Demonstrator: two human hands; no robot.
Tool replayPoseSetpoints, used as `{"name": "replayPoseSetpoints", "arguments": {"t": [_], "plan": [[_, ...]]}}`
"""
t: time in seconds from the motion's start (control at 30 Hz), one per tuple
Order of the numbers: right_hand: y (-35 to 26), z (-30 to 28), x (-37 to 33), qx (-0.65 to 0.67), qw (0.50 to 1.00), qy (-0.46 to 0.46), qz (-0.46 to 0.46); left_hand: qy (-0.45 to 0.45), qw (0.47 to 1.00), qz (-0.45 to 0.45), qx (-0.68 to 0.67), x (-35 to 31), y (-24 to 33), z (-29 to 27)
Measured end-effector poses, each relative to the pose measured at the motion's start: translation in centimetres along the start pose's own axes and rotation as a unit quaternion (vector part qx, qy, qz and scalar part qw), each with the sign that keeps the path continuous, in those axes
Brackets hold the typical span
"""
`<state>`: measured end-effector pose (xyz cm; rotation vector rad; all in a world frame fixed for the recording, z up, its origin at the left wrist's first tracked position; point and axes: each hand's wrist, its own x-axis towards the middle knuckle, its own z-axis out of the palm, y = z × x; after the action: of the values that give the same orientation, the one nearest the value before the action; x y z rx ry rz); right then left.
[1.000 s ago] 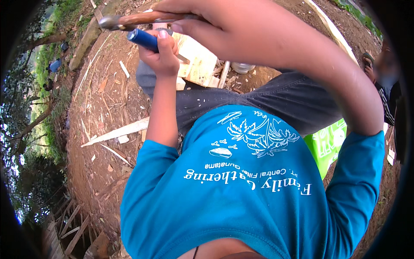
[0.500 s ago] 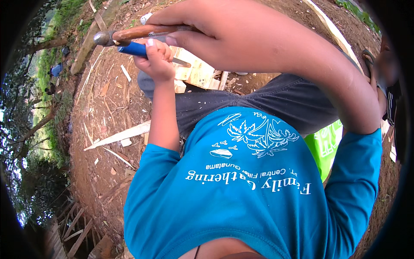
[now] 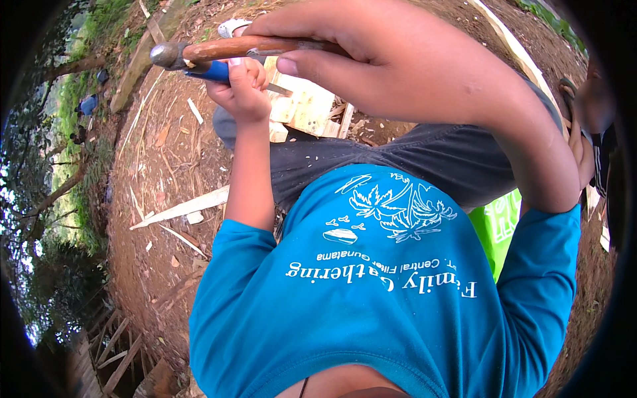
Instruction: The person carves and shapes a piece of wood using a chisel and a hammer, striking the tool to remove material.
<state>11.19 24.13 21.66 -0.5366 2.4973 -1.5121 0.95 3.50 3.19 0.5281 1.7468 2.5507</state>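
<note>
We log left hand (image 3: 247, 96) grip clamped round a blue-handled, metal-bladed chisel (image 3: 217, 71), blade over a pale, angular wooden block's (image 3: 312, 106) left side; contact we can't tell. Right hand (image 3: 358, 50) grip clamped on a brown wooden-handled, metal-headed hammer (image 3: 232, 47). Pale wood splinters (image 3: 195, 111) lie on the ground: we judge cutting partly done, remainder unclear

brown dirt ground (image 3: 149, 278) strewn with wood chips (image 3: 194, 111), leafy trees (image 3: 60, 265) at left, bright daylight between branches (image 3: 79, 64)
</note>
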Motion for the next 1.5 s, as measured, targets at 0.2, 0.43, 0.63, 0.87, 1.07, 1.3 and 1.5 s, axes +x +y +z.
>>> {"name": "replayPoseSetpoints", "arguments": {"t": [0.2, 0.43, 0.63, 0.87, 1.07, 1.3, 1.5], "plan": [[-4.1, -2.7, 0.2, 0.058, 0.996, -0.027, 0.054, -0.036, 0.997, 0.046, 0.044, -0.3, -0.6, 0.6], [-0.3, -0.3, 0.8, -0.013, 1.000, 0.007, 0.001, -0.030, 0.999, 0.027, -0.021, -0.7, -1.1, 0.8], [-1.1, -1.4, 0.9, -0.006, 0.997, -0.051, 0.065, -0.058, 0.998, 0.006, 0.002, -0.4, -1.9, -0.3], [0.5, -1.1, 0.2, 0.051, 0.997, 0.022, -0.051, -0.028, 0.998, -0.036, -0.036, 0.2, -2.0, -1.1], [0.2, -1.3, -0.7, 0.077, 0.997, -0.007, -0.024, -0.025, 0.995, -0.061, -0.074, -0.3, -1.7, -1.0], [-0.9, -0.8, -1.1, 0.034, 0.996, 0.066, -0.049, -0.059, 0.998, 0.005, -0.008, 0.7, -0.7, 0.4], [-0.3, 0.8, -0.9, -0.078, 0.986, 0.128, -0.066, -0.050, 0.998, 0.041, 0.016, 0.1, -1.2, 1.4]]}}
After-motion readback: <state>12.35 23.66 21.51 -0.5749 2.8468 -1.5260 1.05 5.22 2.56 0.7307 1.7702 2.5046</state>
